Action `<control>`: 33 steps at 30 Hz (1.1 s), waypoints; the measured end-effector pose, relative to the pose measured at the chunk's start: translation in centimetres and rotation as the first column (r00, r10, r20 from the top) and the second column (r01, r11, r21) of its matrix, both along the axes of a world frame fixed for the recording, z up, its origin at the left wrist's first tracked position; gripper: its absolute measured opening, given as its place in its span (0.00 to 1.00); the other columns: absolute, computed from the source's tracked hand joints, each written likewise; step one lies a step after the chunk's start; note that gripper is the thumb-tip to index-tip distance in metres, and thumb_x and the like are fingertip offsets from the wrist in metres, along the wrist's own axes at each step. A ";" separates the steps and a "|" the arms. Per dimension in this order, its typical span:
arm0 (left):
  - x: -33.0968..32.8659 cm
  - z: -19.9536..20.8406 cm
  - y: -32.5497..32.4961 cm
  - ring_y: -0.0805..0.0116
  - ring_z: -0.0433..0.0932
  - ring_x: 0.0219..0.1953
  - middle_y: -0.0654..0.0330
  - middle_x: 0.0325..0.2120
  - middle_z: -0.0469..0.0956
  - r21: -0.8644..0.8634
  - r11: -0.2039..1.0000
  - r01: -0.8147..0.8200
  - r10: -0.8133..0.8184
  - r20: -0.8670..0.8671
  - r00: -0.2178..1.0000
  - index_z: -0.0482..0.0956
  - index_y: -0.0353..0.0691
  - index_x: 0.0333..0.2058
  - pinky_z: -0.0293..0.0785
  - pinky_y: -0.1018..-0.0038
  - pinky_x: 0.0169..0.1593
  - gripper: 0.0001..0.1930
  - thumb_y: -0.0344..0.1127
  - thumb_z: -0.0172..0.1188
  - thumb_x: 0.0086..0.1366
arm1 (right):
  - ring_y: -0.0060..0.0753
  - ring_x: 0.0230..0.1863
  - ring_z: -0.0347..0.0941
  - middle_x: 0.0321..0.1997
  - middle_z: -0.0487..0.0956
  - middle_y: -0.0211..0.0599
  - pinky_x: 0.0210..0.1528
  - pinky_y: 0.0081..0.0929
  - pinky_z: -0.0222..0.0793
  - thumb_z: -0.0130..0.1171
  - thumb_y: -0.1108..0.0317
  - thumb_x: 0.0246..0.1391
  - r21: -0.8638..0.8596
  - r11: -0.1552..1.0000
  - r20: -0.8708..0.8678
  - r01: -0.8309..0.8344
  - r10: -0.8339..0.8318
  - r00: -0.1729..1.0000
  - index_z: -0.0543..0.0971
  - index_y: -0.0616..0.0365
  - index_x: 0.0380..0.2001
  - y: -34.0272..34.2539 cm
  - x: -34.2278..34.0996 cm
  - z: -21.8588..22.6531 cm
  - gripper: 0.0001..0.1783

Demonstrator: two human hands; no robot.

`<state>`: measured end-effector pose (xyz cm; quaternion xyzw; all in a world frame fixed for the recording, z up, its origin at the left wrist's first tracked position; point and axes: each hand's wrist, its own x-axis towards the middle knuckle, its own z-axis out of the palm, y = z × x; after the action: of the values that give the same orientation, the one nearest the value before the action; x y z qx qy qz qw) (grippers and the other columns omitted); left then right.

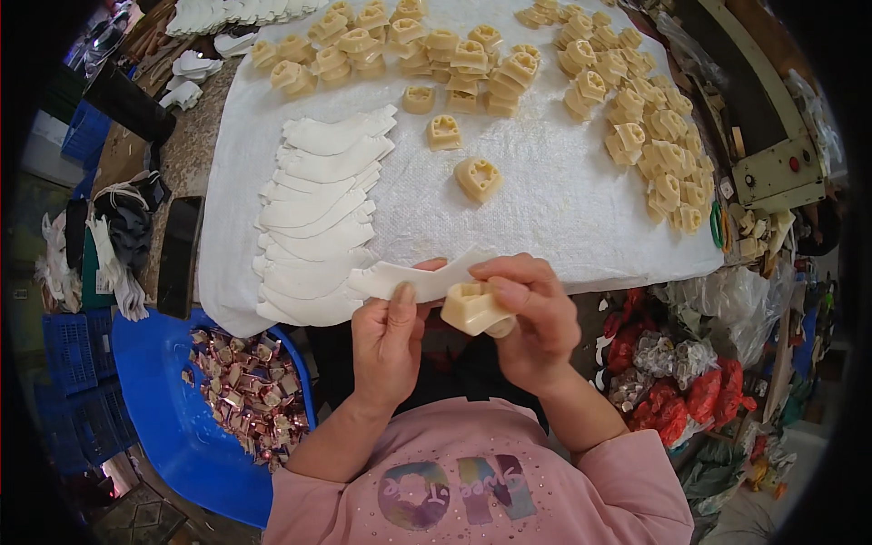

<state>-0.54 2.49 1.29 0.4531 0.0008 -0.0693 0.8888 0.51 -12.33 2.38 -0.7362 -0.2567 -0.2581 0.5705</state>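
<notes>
My left hand (389, 345) pinches a thin white curved sheet piece (368, 280) between thumb and fingers, just off the table's near edge. In my right hand (540, 331) is a cream plastic block (472, 311) with a hollow top, shaped like a shoe heel. Its fingertips also reach the far end of the white piece, which passes behind the block. An overlapping row of similar white pieces (318, 209) lies to the left on the table. Beyond my hands a single cream block (479, 180) sits apart, with two others farther back.
White woven cloth (418, 209) covers the table. Many cream blocks (668, 159) are heaped at the far side and right. A blue tub (154, 391) of pinkish shiny pieces (250, 391) stands lower left. A phone-like dark slab (179, 254) lies left; red plastic bags (704, 395) are lower right.
</notes>
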 end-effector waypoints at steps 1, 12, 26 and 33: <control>-0.3 0.3 0.0 0.69 0.73 0.47 0.49 0.47 0.73 -0.013 1.000 0.024 -0.024 0.012 1.000 0.68 0.23 0.50 0.71 0.74 0.49 0.19 0.36 0.40 0.71 | 0.41 0.39 0.73 0.41 0.76 0.47 0.40 0.31 0.70 0.54 0.87 0.43 -0.008 1.000 0.063 0.010 -0.009 0.998 0.71 0.56 0.45 0.4 0.1 -0.5 0.23; -1.0 0.8 0.1 0.72 0.74 0.44 0.50 0.46 0.74 0.066 0.995 0.071 -0.075 0.061 0.995 0.69 0.22 0.50 0.70 0.77 0.48 0.19 0.35 0.40 0.71 | 0.44 0.38 0.70 0.41 0.76 0.42 0.40 0.33 0.67 0.53 0.89 0.34 -0.015 1.000 0.135 0.012 -0.010 0.991 0.72 0.55 0.43 0.4 0.5 -1.7 0.29; -0.4 1.5 0.2 0.79 0.73 0.31 0.57 0.29 0.78 0.488 0.836 -0.250 0.117 0.287 0.951 0.74 0.24 0.44 0.69 0.83 0.35 0.15 0.31 0.45 0.69 | 0.36 0.34 0.62 0.37 0.77 0.30 0.39 0.34 0.54 0.68 0.73 0.29 -0.180 0.960 0.237 0.212 -0.167 0.957 0.75 0.51 0.38 0.5 0.9 -2.2 0.25; -0.4 1.7 1.4 0.74 0.74 0.29 0.55 0.28 0.78 0.695 0.677 -0.241 0.010 0.319 0.948 0.77 0.27 0.38 0.70 0.79 0.33 0.09 0.25 0.51 0.64 | 0.33 0.34 0.64 0.29 0.71 0.23 0.41 0.42 0.46 0.63 0.73 0.28 -0.605 0.760 0.115 0.239 -0.214 0.970 0.75 0.49 0.26 0.4 0.0 1.4 0.15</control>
<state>-0.93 3.89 2.97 0.7713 -0.0703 0.0655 0.6292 0.55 -11.91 3.82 -0.9018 -0.2466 -0.2418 0.2596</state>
